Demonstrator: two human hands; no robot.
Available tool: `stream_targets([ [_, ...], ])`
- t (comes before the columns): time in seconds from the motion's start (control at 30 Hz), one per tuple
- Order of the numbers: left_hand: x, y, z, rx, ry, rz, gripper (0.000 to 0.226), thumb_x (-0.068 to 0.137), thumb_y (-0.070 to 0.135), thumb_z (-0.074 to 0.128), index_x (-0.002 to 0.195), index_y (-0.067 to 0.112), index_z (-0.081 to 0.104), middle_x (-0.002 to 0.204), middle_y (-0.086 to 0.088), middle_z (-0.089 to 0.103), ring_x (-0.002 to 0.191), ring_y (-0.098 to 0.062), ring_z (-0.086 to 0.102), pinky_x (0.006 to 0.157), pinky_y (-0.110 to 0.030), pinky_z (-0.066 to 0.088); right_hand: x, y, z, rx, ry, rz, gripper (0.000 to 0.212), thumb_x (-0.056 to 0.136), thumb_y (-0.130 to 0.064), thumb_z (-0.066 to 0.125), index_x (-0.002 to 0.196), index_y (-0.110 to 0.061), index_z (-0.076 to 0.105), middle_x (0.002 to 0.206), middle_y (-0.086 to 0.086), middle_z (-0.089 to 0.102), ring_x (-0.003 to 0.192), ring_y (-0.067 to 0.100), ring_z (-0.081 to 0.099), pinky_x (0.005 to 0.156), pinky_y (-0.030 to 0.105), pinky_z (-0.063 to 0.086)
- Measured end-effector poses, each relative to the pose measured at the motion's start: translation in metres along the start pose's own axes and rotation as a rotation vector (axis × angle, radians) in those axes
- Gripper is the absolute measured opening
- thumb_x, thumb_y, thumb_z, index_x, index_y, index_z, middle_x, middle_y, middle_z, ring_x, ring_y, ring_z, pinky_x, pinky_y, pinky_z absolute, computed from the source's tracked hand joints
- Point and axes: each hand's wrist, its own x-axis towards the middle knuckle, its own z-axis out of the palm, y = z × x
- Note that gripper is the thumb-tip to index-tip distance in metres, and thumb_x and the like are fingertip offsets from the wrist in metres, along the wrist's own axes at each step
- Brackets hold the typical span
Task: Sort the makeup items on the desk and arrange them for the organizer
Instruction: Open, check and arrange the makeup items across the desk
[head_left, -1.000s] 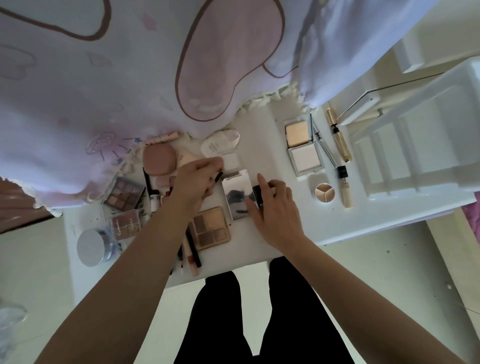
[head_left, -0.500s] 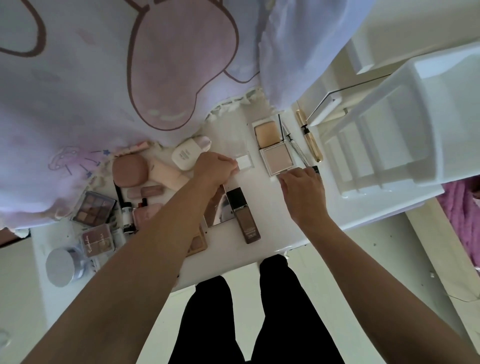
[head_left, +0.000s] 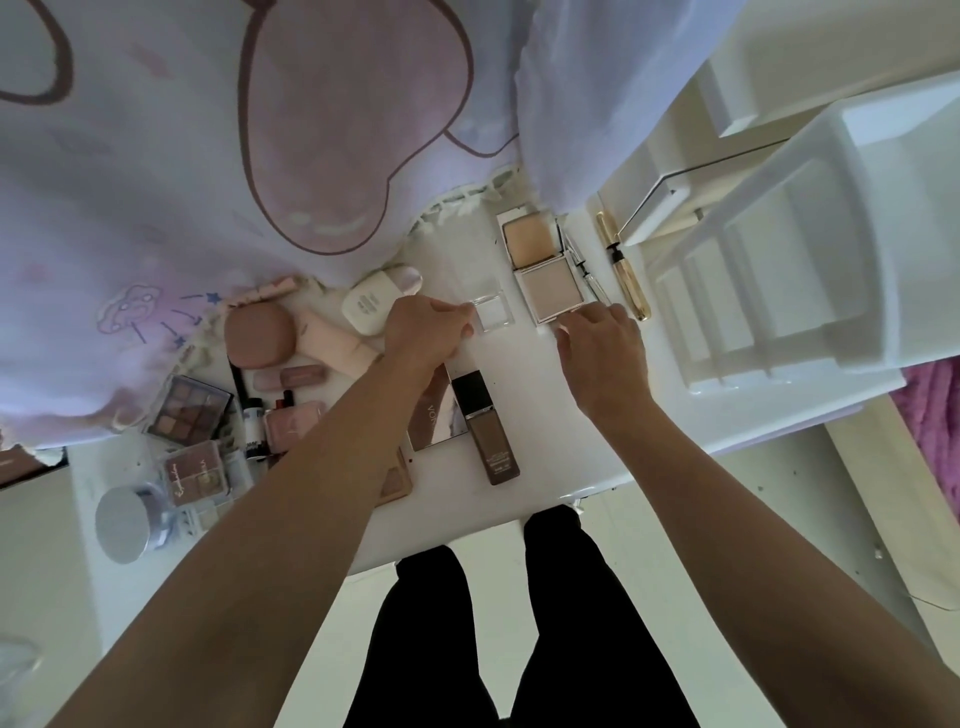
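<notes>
- Since half a second ago the right hand (head_left: 602, 358) has edged forward. Its fingertips (head_left: 569, 328) now reach the near corner of the open powder compact (head_left: 543, 273). A second ago it was back by the foundation bottle (head_left: 491, 431).
- The left hand (head_left: 426, 332) has barely shifted and stays at the small clear case (head_left: 491, 316), thumb and forefinger pinching its left edge.
- The right hand's fingers are bent, knuckles up. Whether anything is held under the palm cannot be told.
- The foundation bottle lies flat by itself on the white desk (head_left: 545, 499), with its black cap pointing away and its brown body toward the near edge. It is just beside a mirrored palette (head_left: 434, 415) partly covered by the left forearm.
- The small clear case is square and see-through with a white pan inside. It lies near the middle of the desk, between a white oval compact (head_left: 366, 309) and the open powder compact.
- The open powder compact shows two square pans, peach at the far end and pale beige nearer. A slim clear wand (head_left: 589, 273) and a gold mascara tube (head_left: 628, 283) lie to its right.
- The white organizer (head_left: 779, 291), with upright dividers, stands at the desk's right end.
- On the left lie a round pink compact (head_left: 258, 335), an eyeshadow palette (head_left: 187, 410) and a silver-lidded jar (head_left: 127, 522).
</notes>
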Motion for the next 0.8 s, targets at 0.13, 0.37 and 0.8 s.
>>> stream_targets([
  [0.13, -0.017, -0.017, -0.028, -0.01, 0.074, 0.106, 0.021, 0.089, 0.037, 0.063, 0.074, 0.025, 0.073, 0.073, 0.01, 0.074, 0.06, -0.012, 0.066, 0.076, -0.035, 0.058, -0.006, -0.006, -0.008, 0.111, 0.006, 0.094, 0.014, 0.093, -0.022, 0.064, 0.104, -0.013, 0.069, 0.104, 0.01, 0.065, 0.1, 0.031, 0.058, 0.089, 0.043, 0.046],
  [0.37, -0.04, -0.111, -0.09, 0.485, 0.492, 0.519, 0.022, 0.091, 0.027, 0.063, 0.104, 0.011, 0.07, 0.108, -0.012, 0.059, 0.098, -0.03, 0.053, 0.081, -0.038, 0.046, 0.002, -0.058, -0.012, 0.305, -0.019, 0.02, 0.024, 0.095, -0.024, 0.059, 0.118, -0.016, 0.062, 0.114, 0.009, 0.061, 0.102, 0.03, 0.06, 0.086, 0.041, 0.049],
  [0.8, -0.045, -0.175, -0.113, 0.488, 0.446, 0.542, 0.018, 0.089, 0.017, 0.069, 0.104, 0.008, 0.069, 0.134, -0.013, 0.051, 0.107, -0.034, 0.057, 0.088, -0.043, 0.047, 0.0, -0.14, -0.01, 0.062, -0.429, -0.1, 0.084, 0.073, -0.073, 0.065, 0.134, -0.02, 0.046, 0.121, 0.009, 0.046, 0.109, 0.029, 0.054, 0.09, 0.041, 0.047],
])
